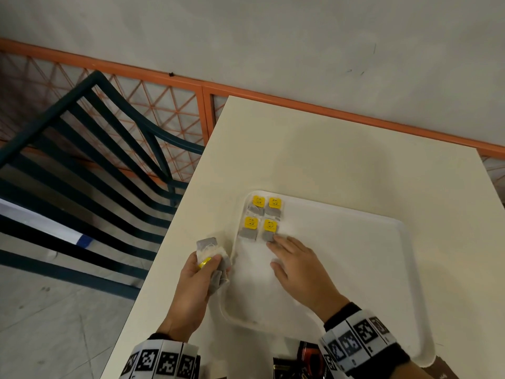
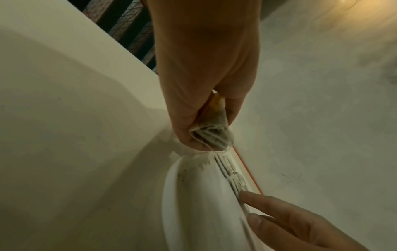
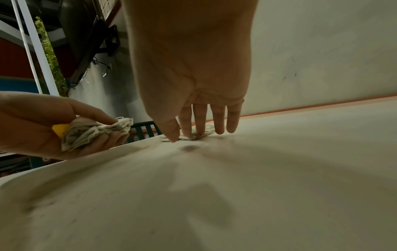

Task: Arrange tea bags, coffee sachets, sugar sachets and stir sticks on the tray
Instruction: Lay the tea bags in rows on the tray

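A white tray point(image 1: 355, 269) lies on the cream table point(image 1: 328, 149). Several grey tea bags with yellow tags point(image 1: 262, 218) lie in two rows in its far left corner. My right hand point(image 1: 293, 258) is flat on the tray, fingers straight, fingertips touching the nearest tea bag point(image 1: 269, 232); the right wrist view shows those fingers point(image 3: 203, 122) pressing down on it. My left hand point(image 1: 200, 272) grips a bunch of tea bags point(image 1: 213, 253) just left of the tray's rim, seen bunched in the left wrist view point(image 2: 211, 134) and the right wrist view point(image 3: 94, 132).
Dark coffee sachets point(image 1: 306, 359) lie at the table's near edge between my wrists. A dark green slatted chair point(image 1: 90, 170) stands left of the table. An orange lattice rail point(image 1: 169, 110) runs along the wall behind. The tray's right part is bare.
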Tool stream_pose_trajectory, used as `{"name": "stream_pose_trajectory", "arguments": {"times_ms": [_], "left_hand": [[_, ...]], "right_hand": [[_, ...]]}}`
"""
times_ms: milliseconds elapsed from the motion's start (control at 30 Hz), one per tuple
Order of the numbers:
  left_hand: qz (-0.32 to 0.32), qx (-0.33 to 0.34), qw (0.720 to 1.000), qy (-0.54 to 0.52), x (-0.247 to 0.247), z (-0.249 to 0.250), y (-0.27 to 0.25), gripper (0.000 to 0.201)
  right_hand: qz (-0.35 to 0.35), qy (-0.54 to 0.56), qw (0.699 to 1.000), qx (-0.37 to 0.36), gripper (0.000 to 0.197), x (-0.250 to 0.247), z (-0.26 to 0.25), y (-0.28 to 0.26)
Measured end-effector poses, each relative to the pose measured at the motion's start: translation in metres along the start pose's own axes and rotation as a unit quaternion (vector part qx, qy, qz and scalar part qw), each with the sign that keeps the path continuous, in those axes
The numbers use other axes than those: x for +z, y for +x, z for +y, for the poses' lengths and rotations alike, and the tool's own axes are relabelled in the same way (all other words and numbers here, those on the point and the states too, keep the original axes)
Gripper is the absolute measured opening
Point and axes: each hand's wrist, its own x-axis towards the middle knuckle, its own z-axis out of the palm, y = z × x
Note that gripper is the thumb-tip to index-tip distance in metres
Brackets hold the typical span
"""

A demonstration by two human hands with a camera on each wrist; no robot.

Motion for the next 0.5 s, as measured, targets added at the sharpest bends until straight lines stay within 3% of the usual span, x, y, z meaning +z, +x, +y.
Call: {"name": "stream_pose_trajectory", "arguments": {"times_ms": [300, 400, 500], "left_hand": [[-0.033, 0.005, 0.999, 0.025, 0.011, 0.006, -0.006, 0.023], [-0.047, 0.008, 0.998, 0.036, 0.014, 0.005, -0.008, 0.026], [-0.056, 0.012, 0.997, 0.05, 0.017, 0.005, -0.01, 0.025]], "right_hand": [[0.032, 0.026, 0.999, -0.012, 0.047, -0.001, -0.007, -0.003], [0.044, 0.143, 0.989, 0.004, 0.047, -0.006, -0.02, -0.005], [0.028, 0.267, 0.963, 0.035, 0.028, -0.008, -0.031, -0.002]]}}
